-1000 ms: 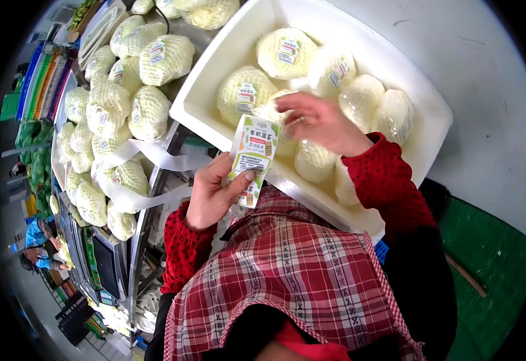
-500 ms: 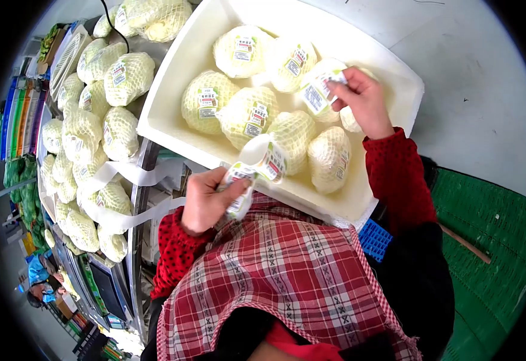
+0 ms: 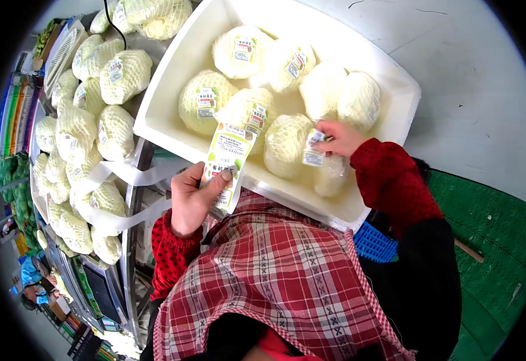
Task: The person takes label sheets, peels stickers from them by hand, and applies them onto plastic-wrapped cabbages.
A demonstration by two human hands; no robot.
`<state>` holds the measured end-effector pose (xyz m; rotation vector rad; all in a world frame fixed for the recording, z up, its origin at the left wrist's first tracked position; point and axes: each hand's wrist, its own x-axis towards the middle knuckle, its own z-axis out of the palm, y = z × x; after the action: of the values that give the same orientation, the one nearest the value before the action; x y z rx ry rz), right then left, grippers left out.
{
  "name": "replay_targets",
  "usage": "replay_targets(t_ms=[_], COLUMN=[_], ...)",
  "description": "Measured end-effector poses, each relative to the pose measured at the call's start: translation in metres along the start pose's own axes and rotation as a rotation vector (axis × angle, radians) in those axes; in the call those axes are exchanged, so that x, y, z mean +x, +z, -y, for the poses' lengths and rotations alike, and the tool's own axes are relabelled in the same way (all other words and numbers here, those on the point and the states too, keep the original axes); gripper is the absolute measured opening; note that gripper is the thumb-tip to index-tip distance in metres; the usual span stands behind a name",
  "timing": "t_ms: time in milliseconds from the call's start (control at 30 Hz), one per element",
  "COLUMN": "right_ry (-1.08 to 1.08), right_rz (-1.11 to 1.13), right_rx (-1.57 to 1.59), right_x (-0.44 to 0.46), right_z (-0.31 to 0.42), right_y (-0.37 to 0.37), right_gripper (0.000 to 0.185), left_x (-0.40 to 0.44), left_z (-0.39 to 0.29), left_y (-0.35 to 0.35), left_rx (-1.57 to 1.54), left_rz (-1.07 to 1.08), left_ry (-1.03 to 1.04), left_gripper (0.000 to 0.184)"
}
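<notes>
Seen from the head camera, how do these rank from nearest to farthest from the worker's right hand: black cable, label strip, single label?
1. Single label: held in the right hand.
2. Label strip: leftward, in the left hand.
3. Black cable: at the picture's upper left.

A long white-and-green printed label strip (image 3: 231,155) slants upward from the left hand (image 3: 192,201). A small white printed label (image 3: 313,156), pinched in the right hand (image 3: 340,137), shows at the gap between two pale, rounded, net-wrapped vegetables (image 3: 284,147) lying in the white foam box (image 3: 398,90), the right one partly hidden.
</notes>
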<state>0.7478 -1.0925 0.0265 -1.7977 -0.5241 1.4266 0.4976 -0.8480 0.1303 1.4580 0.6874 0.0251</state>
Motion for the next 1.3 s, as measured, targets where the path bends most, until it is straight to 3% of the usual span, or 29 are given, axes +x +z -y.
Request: replay_targets(t_ms=[33, 100, 167, 233, 267, 300, 367, 400, 467, 500, 567, 633, 700, 800, 833, 867, 900, 933, 1033, 1300], right_ry=[0.013, -0.245, -0.180, -0.251, -0.183, -0.132, -0.234, -0.236, -0.610, -0.658, -0.443, -0.469, -0.478, -0.536, -0.498, -0.489, -0.478, -0.474, -0.505, -0.401], right_rz=[0.001, -0.131, -0.146, -0.398, -0.448, -0.517, -0.483, -0.478, -0.189, -0.154, 0.036, 0.009, 0.002, 0.056, -0.091, -0.103, -0.117, 0.033, -0.152, -0.125], right_rx=[-0.005, -0.441, -0.461, -0.746, -0.779, -0.732, -0.013, -0.015, -0.008, -0.036, 0.278, 0.230, 0.190, 0.158, 0.018, 0.020, 0.021, 0.157, 0.131, 0.005], right_x=[0.006, 0.026, 0.027, 0.024, 0.018, 0.019, 0.007, -0.003, -0.029, -0.034, -0.030, -0.026, -0.017, 0.000, 0.002, 0.002, 0.004, 0.023, 0.062, 0.068], right_z=[-0.005, -0.013, -0.006, 0.001, 0.011, 0.013, 0.029, 0.048, 0.096, 0.106, 0.108, 0.106, 0.102, 0.111, 0.121, 0.129, 0.134, 0.138, 0.138, 0.151], right_y=[0.005, 0.016, 0.024, 0.035, 0.032, 0.024, 0.027, 0.031, 0.058, 0.068, 0.069, 0.065, 0.067, 0.070, 0.067, 0.061, 0.054, 0.045, 0.026, 0.016], right_gripper=[0.026, 0.038, 0.048, 0.053, 0.058, 0.059, 0.058, 0.058, 0.047, 0.040, 0.036, 0.034, 0.032, 0.027, 0.030, 0.036, 0.045, 0.048, 0.044, 0.024], left_x=[0.001, 0.002, 0.000, -0.001, -0.001, 0.000, 0.001, 0.002, 0.003, 0.006, 0.008, 0.013, 0.018, 0.040, 0.049, 0.055, 0.061, 0.071, 0.100, 0.131], left_z=[0.002, 0.001, -0.004, -0.003, -0.004, -0.001, -0.002, -0.001, 0.005, 0.005, -0.003, -0.006, -0.016, -0.022, -0.023, -0.026, -0.027, -0.029, -0.028, -0.015], left_y=[0.003, 0.008, 0.013, 0.013, 0.012, 0.009, 0.011, 0.010, 0.012, 0.013, 0.017, 0.021, 0.021, 0.022, 0.022, 0.023, 0.023, 0.021, 0.021, 0.020], left_rx=[-0.012, -0.056, -0.030, -0.045, -0.061, -0.001, 0.061, 0.071, 0.069, 0.068, 0.149, 0.385, 0.377, 0.277, 0.240, 0.054, 0.057, 0.048, -0.035, -0.169], left_rz=[0.002, 0.027, 0.038, 0.083, 0.107, 0.117, 0.126, 0.148, 0.174, 0.188, 0.189, 0.118, 0.171, 0.255, 0.289, 0.318, 0.310, 0.299, 0.260, 0.189], left_ry=[-0.007, 0.014, 0.019, 0.122, 0.118, 0.156, 0.269, 0.250, 0.168, 0.117, 0.119, 0.427, 0.414, 0.369, 0.340, 0.206, 0.198, 0.152, 0.077, 0.016], left_gripper=[0.021, 0.020, 0.021, 0.021, 0.022, 0.020, 0.020, 0.020, 0.021, 0.022, 0.024, 0.030, 0.035, 0.028, 0.025, 0.022, 0.025, 0.025, 0.026, 0.024])
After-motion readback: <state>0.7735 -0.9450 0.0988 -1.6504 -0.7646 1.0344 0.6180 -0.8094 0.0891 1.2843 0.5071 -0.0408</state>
